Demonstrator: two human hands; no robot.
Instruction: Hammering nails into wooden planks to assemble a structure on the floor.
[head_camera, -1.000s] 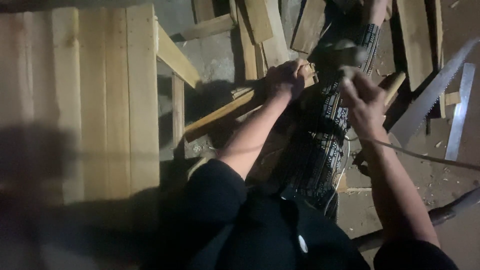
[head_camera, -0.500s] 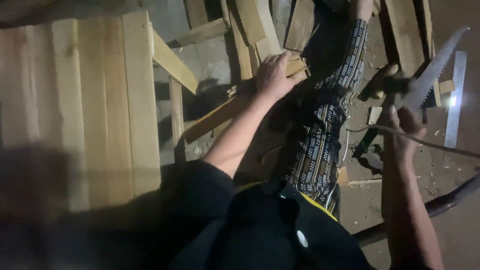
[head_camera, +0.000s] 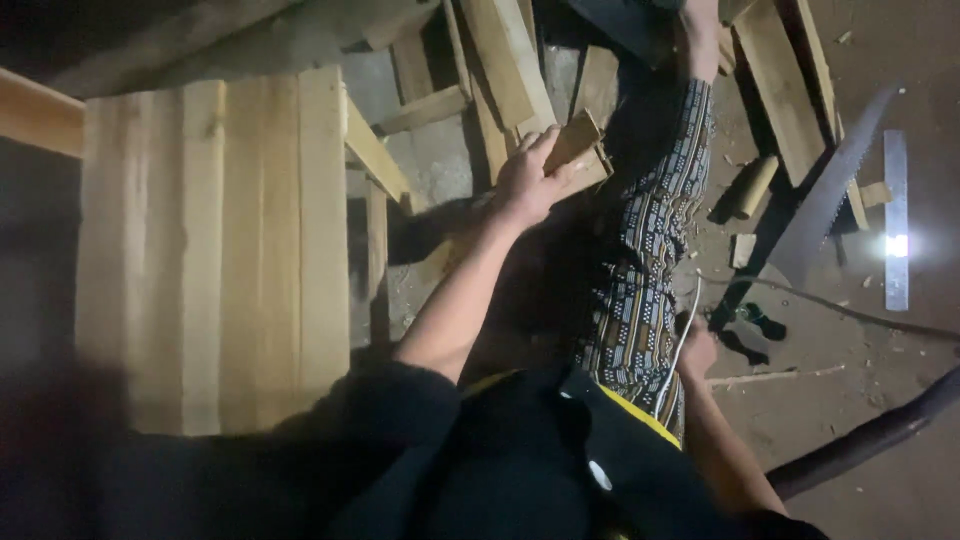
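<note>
Left hand (head_camera: 527, 180) clamps the short wood block (head_camera: 578, 150), long axis running up-right; right hand (head_camera: 697, 352) rests by the patterned knee, grip unclear; handsaw (head_camera: 815, 215) lies right.

The scene was dim overall, lit from somewhere near the head, so the pale wooden panel (head_camera: 215, 250) on the left caught most of the light and looked nearly washed out. The near edge fell into deep shadow, with the dark clothing there almost featureless. A hard shadow lay on the floor beside the left hand (head_camera: 528, 180). On the far right, a small white glare burned out part of the metal ruler (head_camera: 896, 222). The saw blade (head_camera: 830, 195) gave a dull sheen. The right hand (head_camera: 697, 352) sat in gloom, soft and grainy. Corners darkened and details smeared slightly.
</note>
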